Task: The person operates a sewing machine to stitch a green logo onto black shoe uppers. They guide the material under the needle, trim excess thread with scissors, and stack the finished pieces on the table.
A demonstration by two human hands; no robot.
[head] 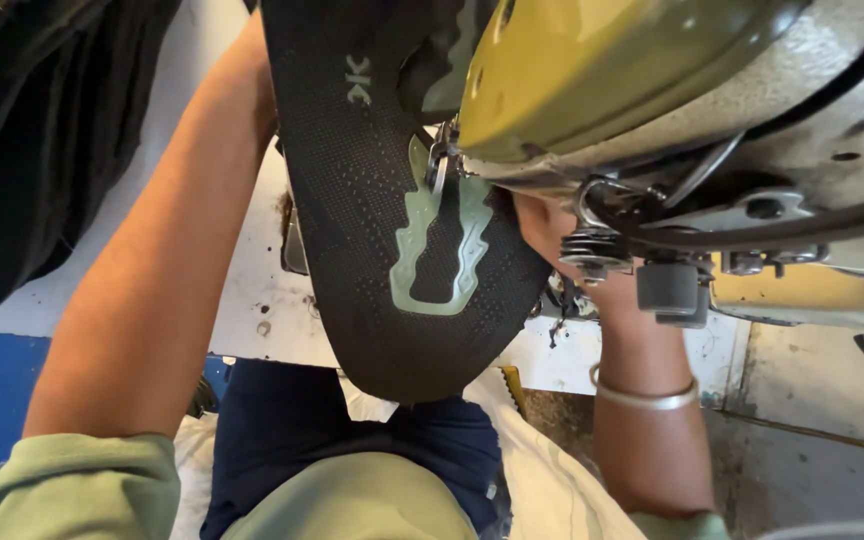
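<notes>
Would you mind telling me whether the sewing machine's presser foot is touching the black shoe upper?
Touching: the head view shows the presser foot resting on the black shoe upper at its pale green patch, with no gap visible.

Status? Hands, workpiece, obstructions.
Both hands hidden behind black knit shoe upper with pale green overlay. Upper sits under olive sewing machine head. Machine blocks view of right hand.

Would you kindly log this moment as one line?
black shoe upper under sewing machine | left hand behind upper | right hand at needle area

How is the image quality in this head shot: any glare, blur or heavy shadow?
Head view: glare streaks the olive machine head; the black mesh shoe upper is sharp; the sleeve nearest the camera is soft; dark fabric top left loses detail in shadow.
</notes>
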